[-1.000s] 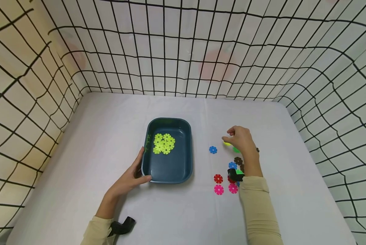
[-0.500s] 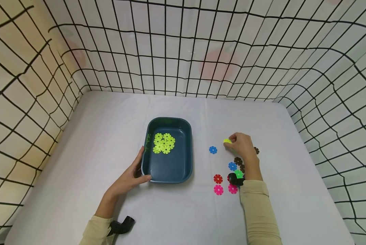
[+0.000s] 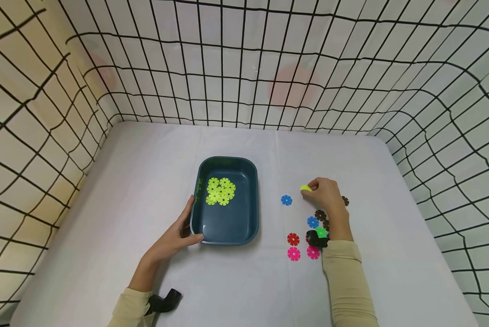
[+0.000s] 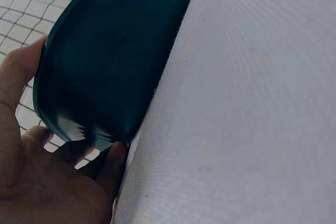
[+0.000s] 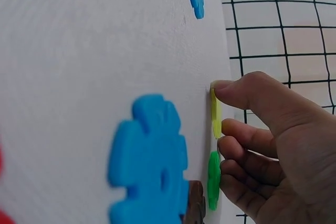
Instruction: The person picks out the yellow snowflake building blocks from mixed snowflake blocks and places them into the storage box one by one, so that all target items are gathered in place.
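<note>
A dark blue-green plastic tub (image 3: 228, 227) stands on the white table, with several yellow-green snowflake discs (image 3: 220, 191) piled inside. My left hand (image 3: 172, 238) holds its near left corner, thumb at the front rim and fingers along the side; the left wrist view shows them against the tub's wall (image 4: 110, 45). To the right, my right hand (image 3: 325, 194) pinches a yellow snowflake disc (image 3: 305, 188) by its edges between thumb and forefinger, at the tabletop. In the right wrist view a green snowflake disc (image 5: 213, 181) lies by the other fingers.
Near the right forearm lie loose discs: blue (image 3: 286, 200), another blue (image 3: 312, 222), brown (image 3: 320, 215), green (image 3: 321, 232), red (image 3: 293, 239) and pink (image 3: 294, 254). Black wire mesh (image 3: 244, 91) surrounds the table's back and sides. Each wrist wears a black camera mount.
My right hand has come down onto the yellow disc and pinched it, tilting it slightly. The left hand and tub have stayed in place.
</note>
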The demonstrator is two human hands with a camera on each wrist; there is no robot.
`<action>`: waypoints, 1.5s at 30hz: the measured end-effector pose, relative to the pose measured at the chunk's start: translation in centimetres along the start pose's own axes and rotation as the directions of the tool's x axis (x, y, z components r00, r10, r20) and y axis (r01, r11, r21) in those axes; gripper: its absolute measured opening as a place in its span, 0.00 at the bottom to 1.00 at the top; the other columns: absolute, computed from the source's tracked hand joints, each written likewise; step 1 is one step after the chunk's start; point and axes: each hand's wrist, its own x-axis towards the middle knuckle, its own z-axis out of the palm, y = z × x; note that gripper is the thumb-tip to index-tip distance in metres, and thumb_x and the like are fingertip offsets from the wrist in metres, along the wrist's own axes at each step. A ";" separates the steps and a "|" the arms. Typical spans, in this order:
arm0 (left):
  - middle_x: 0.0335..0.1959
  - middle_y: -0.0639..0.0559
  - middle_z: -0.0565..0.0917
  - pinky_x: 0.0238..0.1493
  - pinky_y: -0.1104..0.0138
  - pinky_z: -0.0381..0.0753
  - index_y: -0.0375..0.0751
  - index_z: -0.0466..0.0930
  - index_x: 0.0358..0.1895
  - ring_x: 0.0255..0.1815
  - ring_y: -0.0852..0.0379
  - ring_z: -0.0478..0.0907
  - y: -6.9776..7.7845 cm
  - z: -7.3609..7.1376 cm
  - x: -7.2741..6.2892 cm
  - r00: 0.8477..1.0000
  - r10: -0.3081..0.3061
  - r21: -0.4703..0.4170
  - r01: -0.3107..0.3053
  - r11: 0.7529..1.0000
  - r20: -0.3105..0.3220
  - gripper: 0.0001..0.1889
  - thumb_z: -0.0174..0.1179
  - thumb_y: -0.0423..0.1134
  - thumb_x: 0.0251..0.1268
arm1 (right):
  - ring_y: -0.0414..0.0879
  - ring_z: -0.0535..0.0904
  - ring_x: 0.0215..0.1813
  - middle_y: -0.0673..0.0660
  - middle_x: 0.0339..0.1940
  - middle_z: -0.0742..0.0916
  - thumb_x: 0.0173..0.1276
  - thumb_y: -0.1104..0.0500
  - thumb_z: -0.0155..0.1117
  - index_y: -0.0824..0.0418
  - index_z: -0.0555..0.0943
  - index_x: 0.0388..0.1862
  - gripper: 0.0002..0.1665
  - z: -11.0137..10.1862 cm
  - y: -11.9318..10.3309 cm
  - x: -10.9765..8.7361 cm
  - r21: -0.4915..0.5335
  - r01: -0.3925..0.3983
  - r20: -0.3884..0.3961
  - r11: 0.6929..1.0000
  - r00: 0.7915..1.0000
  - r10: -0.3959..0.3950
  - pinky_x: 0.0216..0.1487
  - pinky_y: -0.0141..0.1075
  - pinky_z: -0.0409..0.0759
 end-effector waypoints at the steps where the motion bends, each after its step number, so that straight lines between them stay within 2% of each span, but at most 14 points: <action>1: 0.81 0.47 0.30 0.69 0.38 0.53 0.65 0.30 0.78 0.78 0.29 0.40 0.0 0.0 0.0 1.000 0.001 0.002 -0.001 1.000 -0.001 0.53 0.62 0.35 0.64 | 0.53 0.76 0.45 0.62 0.43 0.83 0.63 0.47 0.68 0.66 0.80 0.49 0.25 0.0 0.0 0.0 0.004 -0.001 0.002 1.000 1.000 0.001 0.48 0.45 0.77; 7: 0.81 0.48 0.32 0.68 0.37 0.55 0.66 0.30 0.78 0.77 0.28 0.43 0.2 -0.1 0.1 1.000 0.003 0.016 -0.003 1.000 -0.009 0.53 0.62 0.34 0.64 | 0.53 0.76 0.44 0.62 0.42 0.83 0.63 0.48 0.68 0.66 0.80 0.48 0.24 0.1 -0.1 0.0 0.020 0.000 -0.002 1.000 1.000 0.000 0.48 0.46 0.78; 12: 0.81 0.48 0.31 0.68 0.37 0.55 0.67 0.30 0.78 0.78 0.29 0.42 0.2 -0.1 0.1 1.000 0.000 0.012 0.000 1.000 -0.005 0.53 0.62 0.34 0.64 | 0.54 0.76 0.45 0.63 0.43 0.83 0.63 0.50 0.68 0.67 0.79 0.49 0.24 0.1 -0.2 0.0 0.011 0.018 -0.011 1.000 1.000 -0.018 0.51 0.47 0.78; 18: 0.81 0.48 0.31 0.69 0.37 0.55 0.67 0.31 0.78 0.78 0.29 0.43 0.1 0.0 0.1 1.000 -0.005 0.007 0.006 1.000 -0.007 0.53 0.62 0.34 0.64 | 0.54 0.77 0.44 0.62 0.41 0.84 0.63 0.50 0.68 0.67 0.80 0.48 0.23 0.2 0.0 0.1 -0.016 0.036 -0.019 0.999 0.999 -0.036 0.49 0.47 0.78; 36: 0.81 0.48 0.31 0.69 0.37 0.54 0.66 0.30 0.78 0.78 0.29 0.41 -0.1 0.1 0.1 1.000 -0.005 -0.001 0.005 1.000 -0.006 0.53 0.62 0.33 0.64 | 0.53 0.77 0.43 0.62 0.39 0.85 0.61 0.50 0.67 0.67 0.82 0.45 0.22 0.5 -0.3 0.0 -0.008 0.018 -0.035 1.000 0.999 -0.018 0.47 0.46 0.78; 45: 0.81 0.49 0.31 0.69 0.37 0.55 0.64 0.29 0.78 0.78 0.30 0.41 0.0 0.1 0.1 1.000 -0.007 -0.003 0.007 1.000 -0.004 0.53 0.61 0.32 0.64 | 0.53 0.77 0.42 0.61 0.39 0.85 0.60 0.50 0.69 0.67 0.82 0.46 0.23 0.2 -1.6 -0.2 -0.019 0.057 -0.046 0.998 0.997 -0.058 0.45 0.43 0.78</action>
